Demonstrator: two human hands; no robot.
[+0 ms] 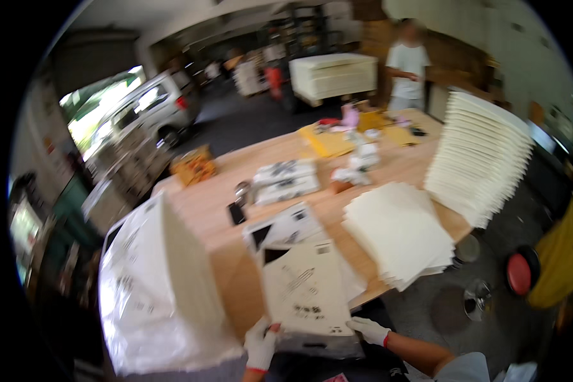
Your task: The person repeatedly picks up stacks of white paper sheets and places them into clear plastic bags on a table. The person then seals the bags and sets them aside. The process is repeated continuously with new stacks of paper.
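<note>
1. Pale wooden counter (235, 274).
2. Printed cream sheet (305, 290) at its near edge; left hand (260, 344) and right hand (369, 330), fingers closed, grip near corners.
3. Uneven pulling might crease it.

Ahead of my left hand (260, 346), bare light wooden counter (232, 274) leaves passage beside the tall, plastic-wrapped white stack (149, 286). Fanned cream rectangular sheets (398, 232) obstruct reach ahead and right of my right hand (369, 331).

Bagged stack (140, 293) left, sheet pile (401, 232) right on the table (232, 270) — the front sheet (302, 286) between them.
</note>
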